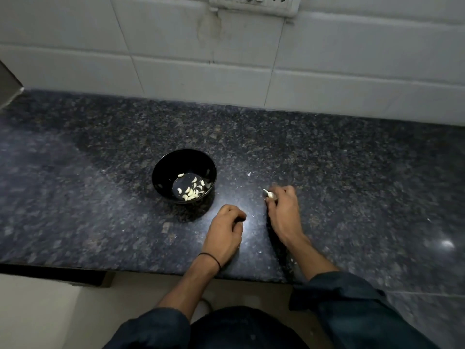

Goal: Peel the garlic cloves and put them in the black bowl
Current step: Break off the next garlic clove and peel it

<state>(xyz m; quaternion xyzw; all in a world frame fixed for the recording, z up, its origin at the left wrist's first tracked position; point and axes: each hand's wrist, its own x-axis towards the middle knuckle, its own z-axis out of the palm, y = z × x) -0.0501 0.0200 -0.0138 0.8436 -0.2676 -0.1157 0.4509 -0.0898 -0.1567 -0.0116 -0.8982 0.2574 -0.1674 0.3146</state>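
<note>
One black bowl (161, 170), upright on a dark speckled granite countertop (88, 197), left of both hands and apart from them. About a dozen peeled garlic cloves (191, 191), pale, lay loose on the bowl's floor, most of them gathered toward its near side.

One garlic clove (270, 195), whitish, with a pointed tip sticking out to the left, was pinched in the fingertips of the right hand (283, 206). That hand was low over the countertop to the right of the bowl, knuckles up, fingers bent round the clove. Whether skin was on the clove could not be told.

One left hand (226, 229), palm down on the countertop just near of the bowl, close beside the right hand but not touching it. Its fingers were curled under; whether they held anything could not be told. A thin black band (210, 258) circled the wrist.

One white scrap of peel (249, 174) lay on the countertop between the bowl and the right hand, with smaller pale flecks scattered round the hands.

Two dark sleeves (352, 301), pushed up the forearms.

One white tiled wall (176, 71) rose behind the countertop, with a switch-and-socket plate (254, 5) at its top edge
</note>
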